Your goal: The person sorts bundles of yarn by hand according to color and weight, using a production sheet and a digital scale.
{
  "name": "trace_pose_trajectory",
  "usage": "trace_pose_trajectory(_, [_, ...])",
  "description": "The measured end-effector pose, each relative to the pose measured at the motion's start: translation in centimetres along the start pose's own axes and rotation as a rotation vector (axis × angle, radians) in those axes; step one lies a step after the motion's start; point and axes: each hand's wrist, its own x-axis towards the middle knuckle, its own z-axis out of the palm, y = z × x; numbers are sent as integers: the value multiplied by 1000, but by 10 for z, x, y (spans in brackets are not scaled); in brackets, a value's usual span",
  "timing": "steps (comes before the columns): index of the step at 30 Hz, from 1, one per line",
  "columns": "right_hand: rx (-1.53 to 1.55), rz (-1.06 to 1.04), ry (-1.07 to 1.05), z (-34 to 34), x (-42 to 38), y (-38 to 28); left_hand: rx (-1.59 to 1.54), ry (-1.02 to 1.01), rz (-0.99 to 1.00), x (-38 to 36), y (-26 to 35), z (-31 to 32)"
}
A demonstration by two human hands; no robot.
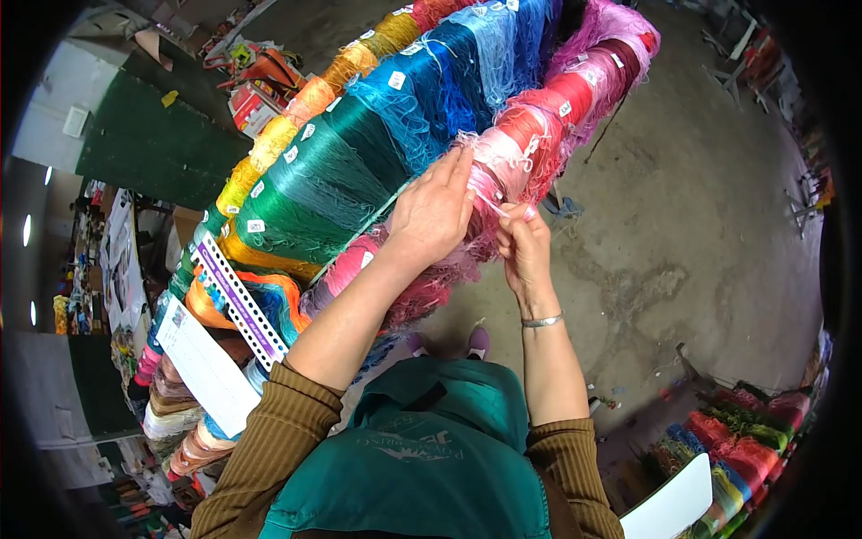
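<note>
A long rack of yarn hanks (377,144) runs from lower left to upper right, in orange, yellow, green, blue, red and pink, each with a small white tag. My left hand (435,211) rests flat on a pale pink hank (498,153), fingers spread over its strands. My right hand (523,242) is just beside it, fingers pinched on a few pink threads (489,193) pulled out from that hank. A silver bracelet (542,320) circles my right wrist.
A purple and white perforated strip (238,301) and a white card (206,368) hang on the rack's lower left. More coloured hanks (736,440) lie on the concrete floor at lower right beside another white card (673,508). Red tools and boxes (260,85) sit top left.
</note>
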Motion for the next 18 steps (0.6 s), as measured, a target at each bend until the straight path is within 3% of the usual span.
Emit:
trace_pose_trajectory(4, [-83, 42, -91, -9, -1, -3, 8, -9, -6, 1, 0, 0])
trace_pose_trajectory(6, [-502, -80, -131, -5, -2, -4, 15, -23, -16, 0, 0, 0])
trace_pose_trajectory(8, [-528, -76, -177, -16, -2, -5, 8, -23, -13, 0, 0, 1])
trace_pose_trajectory(10, [-275, 149, -224, -26, -13, -17, 3, -23, -7, 1, -1, 1])
trace_pose_trajectory(13, [-278, 230, -42, -92, -34, -27, 1, -34, -11, 1, 0, -1])
trace_pose_trajectory(16, [-550, 168, 404, -210, -78, -34, -12, -46, -23, 1, 1, -2])
trace_pose_trajectory(18, [-457, 91, 755, -338, -143, -28, -3, -43, -20, 1, 1, -1])
